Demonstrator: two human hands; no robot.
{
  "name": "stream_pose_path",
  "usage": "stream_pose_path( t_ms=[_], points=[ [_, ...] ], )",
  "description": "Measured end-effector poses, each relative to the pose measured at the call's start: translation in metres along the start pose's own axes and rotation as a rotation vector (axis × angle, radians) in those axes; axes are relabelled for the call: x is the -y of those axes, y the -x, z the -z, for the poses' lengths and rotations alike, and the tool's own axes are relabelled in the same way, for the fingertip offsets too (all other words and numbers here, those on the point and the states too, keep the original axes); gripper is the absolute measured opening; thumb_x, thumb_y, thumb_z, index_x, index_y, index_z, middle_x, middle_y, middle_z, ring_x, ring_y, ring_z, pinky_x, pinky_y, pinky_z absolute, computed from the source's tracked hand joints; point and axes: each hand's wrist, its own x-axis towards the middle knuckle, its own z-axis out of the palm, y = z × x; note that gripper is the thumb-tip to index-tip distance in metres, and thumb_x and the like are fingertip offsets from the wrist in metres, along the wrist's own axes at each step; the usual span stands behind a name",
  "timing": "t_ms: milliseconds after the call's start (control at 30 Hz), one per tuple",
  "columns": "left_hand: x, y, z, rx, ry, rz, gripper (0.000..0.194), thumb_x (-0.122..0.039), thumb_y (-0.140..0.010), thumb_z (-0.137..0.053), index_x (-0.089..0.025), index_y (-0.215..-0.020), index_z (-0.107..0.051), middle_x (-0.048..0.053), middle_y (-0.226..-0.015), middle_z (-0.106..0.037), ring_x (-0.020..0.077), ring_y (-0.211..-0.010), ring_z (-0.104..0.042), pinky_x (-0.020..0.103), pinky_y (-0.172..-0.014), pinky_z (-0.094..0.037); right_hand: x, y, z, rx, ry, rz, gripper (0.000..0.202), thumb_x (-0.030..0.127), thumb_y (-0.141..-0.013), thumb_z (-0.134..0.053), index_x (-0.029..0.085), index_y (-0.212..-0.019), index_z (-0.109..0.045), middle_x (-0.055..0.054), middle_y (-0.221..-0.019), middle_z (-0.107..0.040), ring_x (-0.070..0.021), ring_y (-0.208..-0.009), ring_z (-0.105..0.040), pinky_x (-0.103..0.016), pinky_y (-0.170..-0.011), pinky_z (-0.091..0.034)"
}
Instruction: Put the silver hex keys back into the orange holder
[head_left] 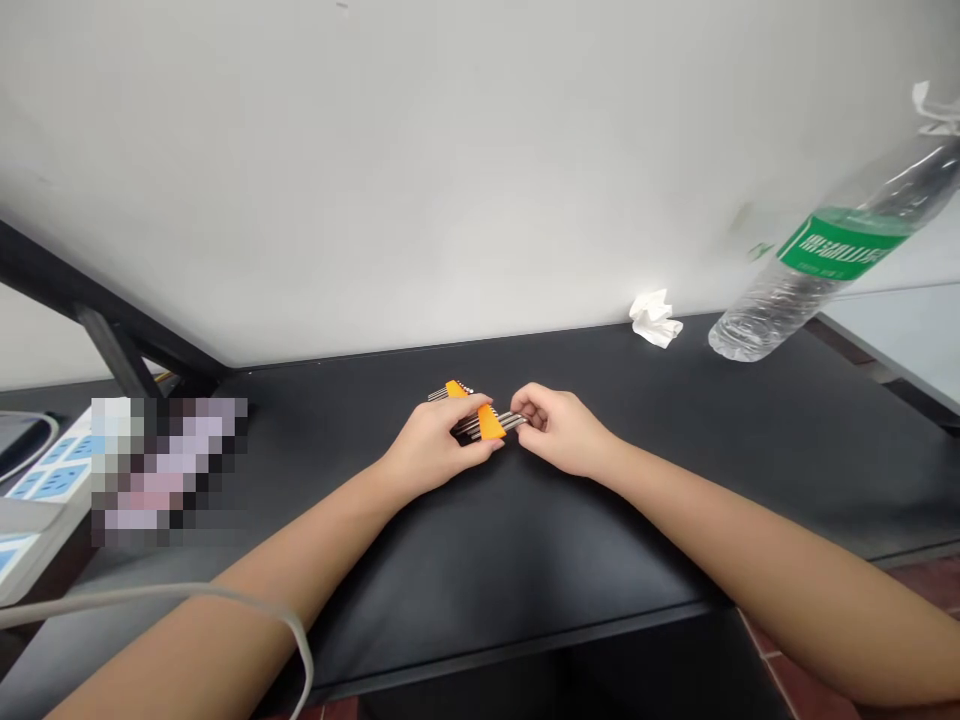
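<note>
An orange holder (491, 422) with several thin metal rods, like a hex key set, lies between my hands just above the black table (540, 540). My left hand (435, 445) grips the holder from the left, thumb on the near side and fingers over the top. At the holder's right side, my right hand (559, 428) has its fingers pinched around the ends of the metal rods. The fingers partly cover the rods, so which rod the right hand grips is hard to tell.
A clear plastic bottle (780, 300) with a green label stands at the back right, beside a crumpled white tissue (655, 318). At left are a white power strip (64, 470), a pixelated object (176, 465) and a black metal frame (112, 340). A white cable (150, 592) crosses my left forearm.
</note>
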Motion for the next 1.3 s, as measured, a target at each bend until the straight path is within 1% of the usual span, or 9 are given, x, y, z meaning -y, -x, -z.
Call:
stream_pose_path(
  t_ms=[100,200,333,467,700,867,1133,1200,1300],
  points=[
    [0.001,0.001,0.001,-0.008,0.043,-0.011,0.042,-0.042,-0.081,-0.076,-0.022,-0.118,-0.07,0.0,-0.096,-0.076,0.0153,-0.077,-0.069,0.026,-0.073,-0.056,0.0,-0.001,0.007,0.156,-0.199,-0.046,0.021,0.025,-0.085,-0.065,0.021,-0.105,-0.067,0.003,-0.08,-0.062,-0.0123,-0.068,-0.056,-0.027,-0.065,-0.045],
    [0.001,0.002,0.002,-0.021,0.067,-0.027,0.046,-0.043,-0.08,-0.078,-0.021,-0.119,-0.069,0.002,-0.1,-0.077,0.0159,-0.08,-0.07,0.027,-0.077,-0.057,0.002,-0.002,0.015,0.323,-0.376,-0.11,0.025,0.038,-0.087,-0.072,0.018,-0.1,-0.068,0.002,-0.076,-0.062,-0.0121,-0.065,-0.057,-0.026,-0.061,-0.046],
    [-0.001,0.003,0.004,-0.001,0.061,-0.075,0.047,-0.042,-0.079,-0.079,-0.021,-0.12,-0.069,0.003,-0.102,-0.077,0.0167,-0.082,-0.071,0.029,-0.083,-0.058,0.0,-0.004,0.023,0.459,-0.542,-0.195,0.034,0.05,-0.09,-0.071,0.017,-0.098,-0.067,0.0,-0.078,-0.066,-0.0116,-0.064,-0.061,-0.024,-0.059,-0.047],
    [-0.003,0.003,0.006,0.011,0.077,-0.112,0.046,-0.042,-0.08,-0.079,-0.021,-0.12,-0.068,0.003,-0.103,-0.077,0.0169,-0.083,-0.071,0.029,-0.085,-0.057,-0.004,-0.004,0.025,0.562,-0.654,-0.237,0.036,0.051,-0.09,-0.073,0.016,-0.098,-0.066,0.0,-0.074,-0.065,-0.0109,-0.06,-0.059,-0.023,-0.056,-0.046],
    [-0.006,0.002,0.006,-0.006,0.11,-0.131,0.045,-0.039,-0.078,-0.081,-0.02,-0.116,-0.068,0.003,-0.099,-0.077,0.0156,-0.08,-0.07,0.028,-0.081,-0.057,-0.004,-0.003,0.023,0.602,-0.842,-0.245,0.037,0.047,-0.089,-0.077,0.017,-0.083,-0.056,0.002,-0.073,-0.061,-0.008,-0.054,-0.054,-0.02,-0.05,-0.043],
    [-0.007,0.002,0.008,0.022,0.149,-0.147,0.045,-0.037,-0.078,-0.081,-0.02,-0.117,-0.068,0.003,-0.099,-0.077,0.0167,-0.083,-0.071,0.03,-0.085,-0.057,-0.009,-0.003,0.021,0.754,-0.942,-0.262,0.038,0.049,-0.092,-0.072,0.012,-0.092,-0.066,0.001,-0.07,-0.061,-0.0085,-0.049,-0.055,-0.022,-0.047,-0.045],
    [-0.01,0.003,0.01,0.105,0.221,-0.143,0.045,-0.038,-0.077,-0.082,-0.02,-0.116,-0.069,0.003,-0.092,-0.077,0.0166,-0.078,-0.069,0.03,-0.08,-0.057,-0.018,-0.004,0.019,0.758,-0.925,-0.217,0.036,0.045,-0.084,-0.081,0.011,-0.082,-0.068,0.002,-0.056,-0.062,-0.0098,-0.042,-0.054,-0.021,-0.043,-0.046],
    [-0.009,0.003,0.009,0.071,0.169,-0.122,0.044,-0.04,-0.078,-0.081,-0.021,-0.116,-0.069,0.003,-0.094,-0.077,0.0164,-0.078,-0.069,0.03,-0.08,-0.057,-0.016,-0.004,0.019,0.687,-0.901,-0.219,0.037,0.046,-0.085,-0.081,0.012,-0.08,-0.067,0.002,-0.056,-0.061,-0.0096,-0.041,-0.054,-0.021,-0.042,-0.045],
    [-0.004,0.001,0.007,-0.02,0.042,-0.064,0.044,-0.043,-0.079,-0.078,-0.022,-0.117,-0.069,0.003,-0.101,-0.077,0.0173,-0.083,-0.07,0.03,-0.084,-0.056,-0.009,-0.004,0.018,0.477,-0.875,-0.223,0.038,0.047,-0.088,-0.077,0.015,-0.075,-0.062,0.005,-0.059,-0.057,-0.008,-0.042,-0.052,-0.02,-0.041,-0.043]
  ],
)
